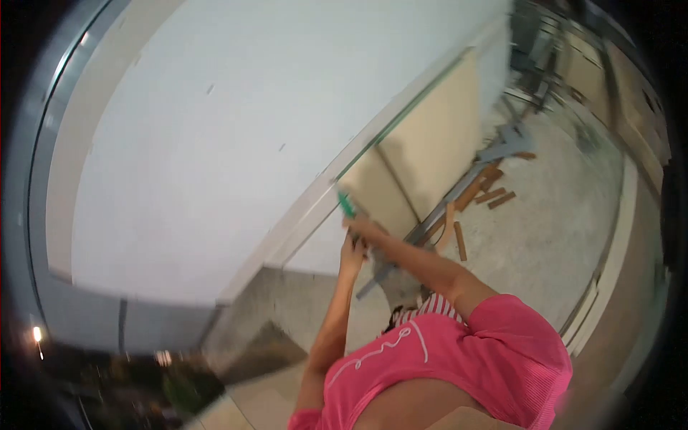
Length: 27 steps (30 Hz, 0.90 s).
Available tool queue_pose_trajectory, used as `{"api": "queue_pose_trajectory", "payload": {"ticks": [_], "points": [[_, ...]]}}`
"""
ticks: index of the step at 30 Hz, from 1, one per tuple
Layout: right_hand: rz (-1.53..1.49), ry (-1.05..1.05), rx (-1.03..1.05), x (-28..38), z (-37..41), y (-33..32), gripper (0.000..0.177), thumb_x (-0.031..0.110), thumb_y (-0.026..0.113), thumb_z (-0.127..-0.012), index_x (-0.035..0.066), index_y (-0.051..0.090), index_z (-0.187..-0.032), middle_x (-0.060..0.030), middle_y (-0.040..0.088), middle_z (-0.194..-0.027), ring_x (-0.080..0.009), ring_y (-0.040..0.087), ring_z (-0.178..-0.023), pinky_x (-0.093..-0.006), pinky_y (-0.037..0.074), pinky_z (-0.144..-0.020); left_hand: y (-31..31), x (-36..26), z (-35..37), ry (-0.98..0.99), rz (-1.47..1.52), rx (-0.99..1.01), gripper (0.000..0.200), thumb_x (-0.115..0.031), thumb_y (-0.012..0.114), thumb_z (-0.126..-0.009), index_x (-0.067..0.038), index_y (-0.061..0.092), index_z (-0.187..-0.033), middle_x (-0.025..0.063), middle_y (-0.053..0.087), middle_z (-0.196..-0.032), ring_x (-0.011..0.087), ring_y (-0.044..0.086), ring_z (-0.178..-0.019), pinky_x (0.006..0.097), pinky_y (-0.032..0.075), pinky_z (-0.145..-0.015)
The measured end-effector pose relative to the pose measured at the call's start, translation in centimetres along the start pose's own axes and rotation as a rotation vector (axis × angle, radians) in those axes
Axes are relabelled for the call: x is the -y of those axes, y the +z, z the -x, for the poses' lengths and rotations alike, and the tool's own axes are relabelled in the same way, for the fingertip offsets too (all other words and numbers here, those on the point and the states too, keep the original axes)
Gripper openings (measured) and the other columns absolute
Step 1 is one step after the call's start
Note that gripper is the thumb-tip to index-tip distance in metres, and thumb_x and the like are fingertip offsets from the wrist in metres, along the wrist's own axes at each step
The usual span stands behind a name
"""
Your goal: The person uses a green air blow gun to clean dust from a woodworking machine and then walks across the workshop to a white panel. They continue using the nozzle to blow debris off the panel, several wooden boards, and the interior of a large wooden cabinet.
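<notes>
A slim green tool (346,203) with a pale tip points up at the ledge (308,208) along the bottom of the white wall panel. My right hand (367,231) is closed around its lower part. Just below, my left hand (352,252) is closed too, right against the right hand and a dark part under the tool. Motion blur and the fingers hide the lower end, so I cannot tell its exact kind. The tip meets the ledge in this view, beside the corner of a cream panel (430,129) with a green top edge.
The large white wall panel (186,143) fills the upper left. Brown strips (490,195) and grey pieces (505,143) lie on the concrete floor (552,208) to the right. More clutter (537,57) stands farther back. A raised white sill (609,272) borders the right side.
</notes>
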State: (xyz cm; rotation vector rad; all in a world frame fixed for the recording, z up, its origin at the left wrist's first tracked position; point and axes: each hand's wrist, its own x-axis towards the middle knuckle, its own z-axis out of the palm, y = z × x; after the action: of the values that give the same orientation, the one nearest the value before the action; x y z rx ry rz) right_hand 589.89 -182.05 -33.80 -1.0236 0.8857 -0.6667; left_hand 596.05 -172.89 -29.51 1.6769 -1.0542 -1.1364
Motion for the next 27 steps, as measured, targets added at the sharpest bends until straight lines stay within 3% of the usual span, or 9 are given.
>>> {"api": "queue_pose_trajectory", "payload": {"ticks": [1, 6, 8, 10, 11, 13, 18, 24, 27], "points": [[0.056, 0.121, 0.071, 0.3, 0.3, -0.5, 0.035, 0.033, 0.06, -0.073, 0.006, 0.051, -0.093, -0.0088, 0.052, -0.075, -0.0204, 0.052, -0.06, -0.0381, 0.04, -0.043, 0.4, 0.4, 0.7, 0.055, -0.053, 0.037, 0.023, -0.015, 0.039, -0.093, -0.003, 0.048, -0.11, 0.0053, 0.055, -0.082, 0.012, 0.053, -0.063, 0.0259, 0.047, -0.053], [-0.048, 0.069, 0.095, -6.9, 5.8, -2.4, 0.034, 0.034, 0.062, -0.075, 0.003, 0.057, -0.087, -0.0074, 0.057, -0.075, -0.014, 0.053, -0.07, -0.0314, 0.043, -0.059, 1.8, 4.7, 5.6, -0.19, -0.067, 0.27, 0.029, -0.022, 0.045, -0.092, -0.002, 0.046, -0.114, 0.0075, 0.058, -0.085, 0.0154, 0.058, -0.068, 0.0293, 0.05, -0.056], [-0.09, 0.071, 0.181, -1.7, 14.9, -4.0, 0.034, 0.033, 0.059, -0.078, 0.001, 0.054, -0.09, -0.0097, 0.059, -0.07, -0.018, 0.058, -0.058, -0.031, 0.045, -0.049, 3.2, 4.1, 8.8, -0.237, -0.044, 0.378, 0.034, -0.026, 0.047, -0.092, -0.002, 0.043, -0.116, 0.009, 0.06, -0.089, 0.0174, 0.059, -0.067, 0.0307, 0.051, -0.06], [-0.04, 0.148, 0.197, -7.3, 15.6, -4.8, 0.036, 0.03, 0.058, -0.08, 0.0, 0.05, -0.1, -0.0096, 0.059, -0.067, -0.0165, 0.057, -0.052, -0.0281, 0.043, -0.04, 3.4, 10.8, 9.2, 0.382, -0.252, 0.646, 0.042, -0.028, 0.048, -0.092, -0.001, 0.038, -0.121, 0.012, 0.062, -0.093, 0.0202, 0.061, -0.071, 0.0313, 0.051, -0.063], [-0.021, 0.15, 0.22, -8.1, 16.8, -5.7, 0.037, 0.03, 0.058, -0.082, 0.0, 0.049, -0.101, -0.0094, 0.059, -0.066, -0.016, 0.056, -0.049, -0.0276, 0.042, -0.037, 4.5, 9.2, 9.7, 0.392, -0.238, 0.673, 0.042, -0.028, 0.048, -0.092, -0.001, 0.038, -0.121, 0.012, 0.062, -0.093, 0.0202, 0.061, -0.071, 0.0313, 0.051, -0.063], [0.018, 0.142, 0.152, -8.3, 19.3, -7.7, 0.037, 0.031, 0.057, -0.083, 0.0, 0.049, -0.1, -0.0086, 0.059, -0.067, -0.0153, 0.054, -0.047, -0.0267, 0.041, -0.035, 6.7, 2.8, 12.7, -0.317, -0.03, 0.703, 0.047, -0.029, 0.049, -0.092, -0.001, 0.032, -0.126, 0.0156, 0.062, -0.099, 0.0222, 0.063, -0.078, 0.0319, 0.051, -0.064], [-0.06, 0.025, -0.04, -3.0, 24.3, -12.1, 0.036, 0.034, 0.055, -0.085, 0.001, 0.049, -0.097, -0.0062, 0.058, -0.069, -0.0138, 0.05, -0.039, -0.0253, 0.036, -0.031, 12.3, 0.1, 11.4, -0.145, -0.029, 0.898, 0.04, -0.028, 0.048, -0.092, 0.002, 0.041, -0.118, 0.0164, 0.062, -0.1, 0.0233, 0.062, -0.082, 0.0329, 0.052, -0.064], [-0.088, 0.029, -0.159, 1.9, 29.5, -20.4, 0.03, 0.033, 0.054, -0.085, 0.008, 0.049, -0.101, -0.0026, 0.056, -0.07, -0.0097, 0.054, -0.055, -0.0232, 0.04, -0.038, 21.9, -0.2, 9.1, 0.013, -0.014, 1.011, 0.031, -0.022, 0.051, -0.091, 0.003, 0.05, -0.109, 0.0133, 0.06, -0.095, 0.0219, 0.062, -0.081, 0.0326, 0.054, -0.065], [-0.016, -0.111, -0.215, -1.8, 28.9, -26.6, 0.033, 0.035, 0.054, -0.084, 0.009, 0.049, -0.103, -0.002, 0.057, -0.072, -0.0109, 0.055, -0.057, -0.0236, 0.042, -0.041, 28.0, -2.3, 9.2, 0.033, -0.028, 1.063, 0.035, -0.024, 0.055, -0.089, 0.003, 0.048, -0.112, 0.013, 0.06, -0.095, 0.0216, 0.061, -0.083, 0.0323, 0.055, -0.065]]}}
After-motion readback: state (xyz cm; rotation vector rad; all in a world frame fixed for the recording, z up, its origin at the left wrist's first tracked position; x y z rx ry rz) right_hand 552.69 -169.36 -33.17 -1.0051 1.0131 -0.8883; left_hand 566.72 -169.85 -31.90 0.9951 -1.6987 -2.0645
